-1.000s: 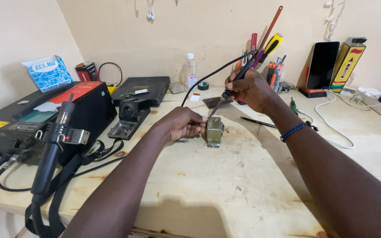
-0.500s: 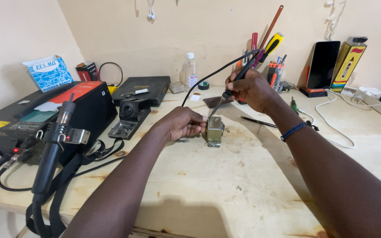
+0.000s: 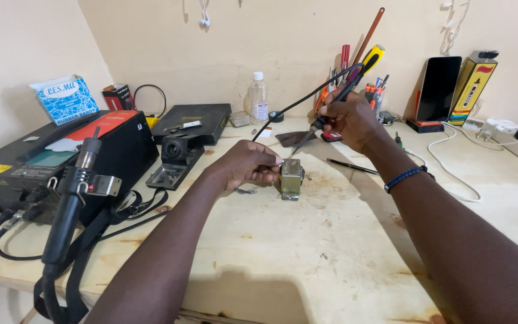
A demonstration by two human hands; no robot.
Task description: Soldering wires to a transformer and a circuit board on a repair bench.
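My right hand (image 3: 350, 120) grips a black soldering iron (image 3: 325, 115) like a pen, its cable arching off to the left. The iron's tip points down toward a small metal block-shaped part (image 3: 291, 178) standing on the wooden bench (image 3: 307, 258). My left hand (image 3: 248, 165) is closed just left of that part, fingers pinched at its top edge, seemingly on a thin wire too small to make out. A small wire coil (image 3: 246, 191) lies under the left hand.
A black rework station (image 3: 49, 162) with a hot-air handle (image 3: 70, 198) stands at the left. Behind are a black case (image 3: 193, 120), a small black holder (image 3: 175, 157), a clear bottle (image 3: 258, 99), a tool cup (image 3: 373, 90), a propped phone (image 3: 436, 90), tweezers (image 3: 352, 166) and white cables (image 3: 451, 174).
Hardly anything differs; both hands stay at the small metal part, with the iron's tip held in much the same place.
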